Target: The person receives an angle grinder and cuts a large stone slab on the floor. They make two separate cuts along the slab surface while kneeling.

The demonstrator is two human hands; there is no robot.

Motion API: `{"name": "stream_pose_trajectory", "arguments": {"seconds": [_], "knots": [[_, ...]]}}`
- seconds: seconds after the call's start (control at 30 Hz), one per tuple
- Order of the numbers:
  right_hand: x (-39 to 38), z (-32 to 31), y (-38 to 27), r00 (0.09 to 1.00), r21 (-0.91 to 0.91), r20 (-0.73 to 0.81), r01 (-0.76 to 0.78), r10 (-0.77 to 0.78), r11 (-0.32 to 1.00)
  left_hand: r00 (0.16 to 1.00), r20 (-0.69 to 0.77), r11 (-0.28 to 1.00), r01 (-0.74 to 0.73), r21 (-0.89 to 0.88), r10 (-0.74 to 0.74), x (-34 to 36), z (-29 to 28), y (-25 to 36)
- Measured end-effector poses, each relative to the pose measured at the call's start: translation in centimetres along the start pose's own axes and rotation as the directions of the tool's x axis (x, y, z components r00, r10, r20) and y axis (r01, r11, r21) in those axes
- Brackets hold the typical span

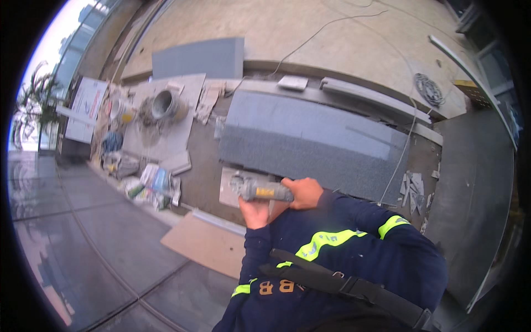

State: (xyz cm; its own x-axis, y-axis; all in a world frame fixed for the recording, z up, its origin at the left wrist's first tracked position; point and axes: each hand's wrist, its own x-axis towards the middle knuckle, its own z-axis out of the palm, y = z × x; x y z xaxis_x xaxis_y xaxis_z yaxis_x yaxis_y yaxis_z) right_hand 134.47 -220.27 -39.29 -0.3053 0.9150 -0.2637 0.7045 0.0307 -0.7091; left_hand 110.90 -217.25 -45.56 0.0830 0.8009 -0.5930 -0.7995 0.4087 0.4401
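Angle grinder (268, 191): in view, on the person's side of the grey slab (310, 146), by its left half | long axis: near parallel to slab's long edge | right hand (305, 192): clamped on rear end, nearer slab | left hand (254, 212): under front half, fingers hidden, closure cannot be told

Building site: bucket (178, 109), stone slab (310, 145)

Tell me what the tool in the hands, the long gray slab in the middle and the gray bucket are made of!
The tool: probably hard plastic, as its gray body looks moulded; blur hides the finish.
The long gray slab: likely stone, perhaps granite, polished, since it's finely speckled and reflects light.
The gray bucket: maybe plastic, since its wall is dull, without metallic shine.
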Motion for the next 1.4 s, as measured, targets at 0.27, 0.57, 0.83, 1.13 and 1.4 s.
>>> {"name": "stream_pose_trajectory", "arguments": {"seconds": [0.27, 0.57, 0.83, 1.13, 1.4], "knots": [[2.7, 2.3, 2.3, 0.983, 0.042, 0.06, -0.174, 0.172, 0.984, 0.927, -0.326, 0.959, 0.244, 0.146, -0.187, -0.3, -3.3, -1.2], [8.7, 7.3, 8.7, 0.911, -0.104, 0.136, -0.377, 0.388, 0.92, 0.861, -0.11, 0.755, 0.491, 0.436, -0.497, 7.6, -6.2, -4.1], [17.7, 15.3, 13.3, 0.937, -0.042, 0.045, -0.344, 0.345, 0.938, 0.866, -0.265, 0.851, 0.482, 0.209, -0.425, 21.7, -12.8, -7.1], [27.2, 22.6, 23.1, 0.986, 0.161, -0.01, -0.161, 0.164, 0.974, 0.957, -0.276, 0.914, 0.187, 0.36, -0.087, 33.9, -16.9, -8.4], [31.3, 28.2, 29.4, 0.989, 0.186, 0.076, -0.14, 0.127, 0.973, 0.98, -0.187, 0.922, 0.011, 0.388, 0.067, 39.2, -23.2, -11.0]]}}
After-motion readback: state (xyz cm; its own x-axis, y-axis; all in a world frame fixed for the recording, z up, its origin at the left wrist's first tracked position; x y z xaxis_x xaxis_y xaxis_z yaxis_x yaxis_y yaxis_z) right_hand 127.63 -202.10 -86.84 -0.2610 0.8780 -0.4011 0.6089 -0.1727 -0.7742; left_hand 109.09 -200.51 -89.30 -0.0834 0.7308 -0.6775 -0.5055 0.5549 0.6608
